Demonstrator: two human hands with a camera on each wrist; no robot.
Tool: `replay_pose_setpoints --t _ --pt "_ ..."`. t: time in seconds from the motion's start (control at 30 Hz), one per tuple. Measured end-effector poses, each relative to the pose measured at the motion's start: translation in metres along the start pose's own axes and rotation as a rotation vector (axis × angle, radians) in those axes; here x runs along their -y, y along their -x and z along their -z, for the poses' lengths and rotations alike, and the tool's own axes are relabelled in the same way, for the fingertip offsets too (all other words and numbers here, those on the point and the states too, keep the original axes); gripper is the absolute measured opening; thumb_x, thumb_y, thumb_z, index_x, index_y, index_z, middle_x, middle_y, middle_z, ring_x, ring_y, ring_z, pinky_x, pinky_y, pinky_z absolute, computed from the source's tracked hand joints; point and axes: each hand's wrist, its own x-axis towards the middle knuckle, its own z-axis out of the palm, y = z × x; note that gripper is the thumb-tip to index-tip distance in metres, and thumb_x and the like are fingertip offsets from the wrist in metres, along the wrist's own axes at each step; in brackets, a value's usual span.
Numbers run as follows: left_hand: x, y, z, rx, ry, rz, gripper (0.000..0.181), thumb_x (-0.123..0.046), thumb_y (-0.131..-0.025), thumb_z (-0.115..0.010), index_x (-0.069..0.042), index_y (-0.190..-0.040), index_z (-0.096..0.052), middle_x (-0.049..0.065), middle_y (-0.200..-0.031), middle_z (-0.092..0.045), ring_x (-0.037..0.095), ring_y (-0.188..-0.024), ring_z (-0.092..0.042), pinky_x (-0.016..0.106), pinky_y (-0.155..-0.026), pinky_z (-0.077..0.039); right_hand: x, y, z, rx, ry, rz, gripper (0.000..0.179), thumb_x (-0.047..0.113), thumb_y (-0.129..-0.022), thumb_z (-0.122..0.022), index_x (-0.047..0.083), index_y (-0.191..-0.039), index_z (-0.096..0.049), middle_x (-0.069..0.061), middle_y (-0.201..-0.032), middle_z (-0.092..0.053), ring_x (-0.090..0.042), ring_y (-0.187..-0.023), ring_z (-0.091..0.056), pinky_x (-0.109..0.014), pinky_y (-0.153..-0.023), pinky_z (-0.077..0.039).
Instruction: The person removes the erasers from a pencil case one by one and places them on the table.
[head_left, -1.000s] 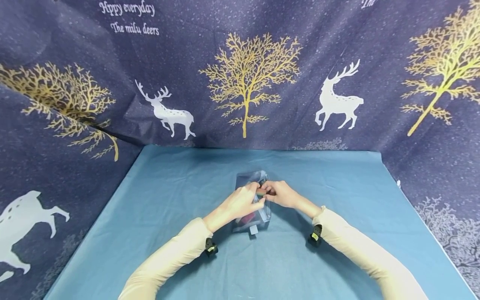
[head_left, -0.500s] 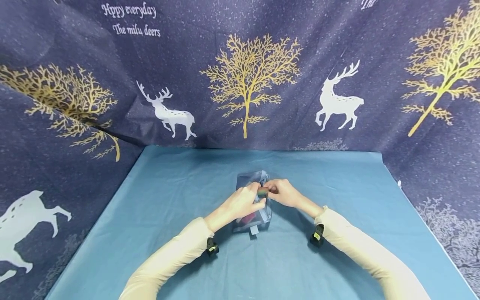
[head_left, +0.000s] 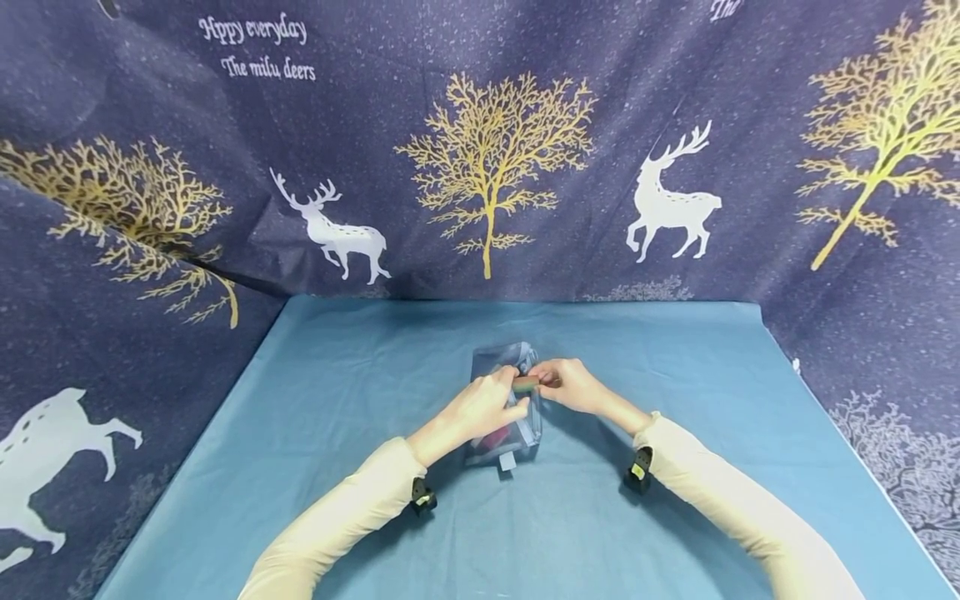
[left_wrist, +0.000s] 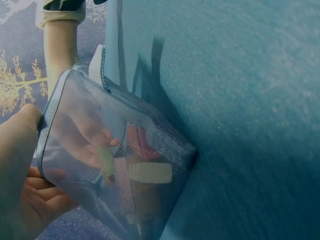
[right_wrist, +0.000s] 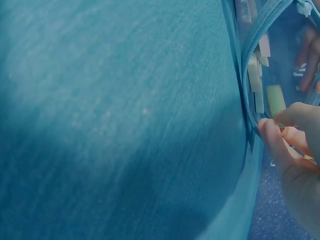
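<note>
A see-through mesh zip pouch [head_left: 486,360] with blue edging stands on the blue cloth. My left hand [head_left: 483,404] grips its rim; in the left wrist view the thumb lies on one side of the edge and the fingers on the other. My right hand [head_left: 573,387] is at the pouch's mouth, fingertips pinching a small block [head_left: 527,384], brownish above and green below, perhaps an eraser. In the right wrist view the block [right_wrist: 276,100] looks light green. Inside the pouch are a red piece [left_wrist: 141,141], a pale rounded piece [left_wrist: 150,173] and several other small blocks.
Blue cloth [head_left: 360,358] covers the table around the pouch. A dark hanging cloth [head_left: 555,250] with deer and trees rises at the back and sides. A pale tab [head_left: 507,461] sticks out from the pouch's near end. Each wrist bears a small black camera.
The right fingers have shifted slightly right, and more of the small block shows between the hands. The left hand and the pouch stay nearly where they were.
</note>
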Motion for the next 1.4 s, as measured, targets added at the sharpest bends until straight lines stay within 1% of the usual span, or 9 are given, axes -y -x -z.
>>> replay_pose_setpoints --t 0.2,0.47,0.63,0.8,0.9,1.07,1.2,1.3,1.4 --pt "0.000 0.001 -0.001 0.000 0.009 0.005 0.039 -0.032 -0.087 -0.051 0.000 -0.110 -0.052 0.000 -0.080 -0.051 0.004 -0.049 -0.041 0.013 -0.040 -0.033 -0.003 0.002 0.000 0.004 0.000 -0.013 0.025 0.009 -0.081 -0.065 0.006 -0.106 -0.066 -0.011 -0.095 -0.069 -0.018 -0.082 -0.067 -0.022 -0.070 -0.053" --pt "0.000 0.002 -0.001 -0.005 -0.007 -0.003 0.045 -0.032 -0.087 -0.052 0.002 -0.116 -0.050 0.003 -0.085 -0.055 0.005 -0.052 -0.043 0.014 -0.042 -0.034 -0.003 0.005 0.004 0.023 0.019 -0.059 0.027 0.012 -0.084 -0.063 0.006 -0.110 -0.065 -0.010 -0.097 -0.070 -0.011 -0.077 -0.066 -0.019 -0.065 -0.051" --pt "-0.002 0.003 -0.001 -0.019 -0.004 -0.026 0.046 -0.031 -0.088 -0.052 0.004 -0.118 -0.049 0.006 -0.091 -0.059 0.004 -0.049 -0.043 0.013 -0.040 -0.033 -0.003 0.006 0.004 0.019 -0.006 -0.090 0.026 0.010 -0.085 -0.062 0.006 -0.111 -0.065 -0.011 -0.097 -0.070 -0.016 -0.076 -0.066 -0.020 -0.060 -0.049" --pt "-0.003 0.003 -0.001 -0.023 -0.008 -0.031 0.045 -0.031 -0.088 -0.051 0.003 -0.117 -0.049 0.004 -0.087 -0.057 0.004 -0.048 -0.042 0.013 -0.040 -0.033 -0.005 0.007 0.004 0.038 -0.015 -0.108 0.029 0.009 -0.086 -0.060 0.005 -0.115 -0.062 -0.013 -0.101 -0.068 -0.016 -0.074 -0.065 -0.021 -0.055 -0.046" --pt "-0.003 0.002 -0.001 -0.019 -0.011 -0.023 0.045 -0.032 -0.088 -0.051 0.003 -0.117 -0.050 0.003 -0.084 -0.056 0.004 -0.049 -0.042 0.014 -0.041 -0.034 -0.005 0.007 0.005 0.046 -0.009 -0.108 0.029 0.009 -0.087 -0.059 0.005 -0.116 -0.061 -0.013 -0.101 -0.068 -0.016 -0.073 -0.064 -0.022 -0.054 -0.045" --pt "-0.003 0.001 -0.002 -0.016 0.001 -0.015 0.046 -0.032 -0.088 -0.051 0.004 -0.116 -0.050 0.006 -0.089 -0.059 0.005 -0.048 -0.042 0.014 -0.039 -0.033 -0.006 0.007 0.008 0.048 0.004 -0.098 0.028 0.009 -0.086 -0.060 0.007 -0.114 -0.062 -0.011 -0.098 -0.069 -0.017 -0.069 -0.063 -0.022 -0.052 -0.044" --pt "-0.003 0.001 -0.003 -0.024 -0.002 -0.018 0.041 -0.033 -0.088 -0.050 0.001 -0.112 -0.052 0.003 -0.085 -0.057 0.005 -0.050 -0.043 0.013 -0.039 -0.033 -0.007 0.009 0.010 0.046 0.010 -0.099 0.027 0.009 -0.086 -0.060 0.008 -0.113 -0.063 -0.010 -0.097 -0.069 -0.018 -0.067 -0.062 -0.022 -0.052 -0.044" --pt "-0.003 0.000 -0.003 -0.027 -0.010 -0.018 0.040 -0.034 -0.088 -0.049 0.000 -0.110 -0.052 0.002 -0.084 -0.055 0.006 -0.052 -0.045 0.013 -0.040 -0.034 -0.008 0.010 0.013 0.047 0.014 -0.091 0.026 0.009 -0.086 -0.060 0.010 -0.111 -0.063 -0.009 -0.095 -0.069 -0.018 -0.062 -0.059 -0.022 -0.051 -0.043" --pt "-0.003 -0.001 -0.002 -0.016 -0.019 -0.001 0.044 -0.034 -0.088 -0.049 0.001 -0.115 -0.051 0.005 -0.092 -0.059 0.007 -0.057 -0.048 0.014 -0.044 -0.039 -0.010 0.010 0.015 0.045 0.011 -0.083 0.026 0.008 -0.086 -0.059 0.009 -0.112 -0.063 -0.008 -0.094 -0.069 -0.017 -0.062 -0.059 -0.022 -0.050 -0.043"
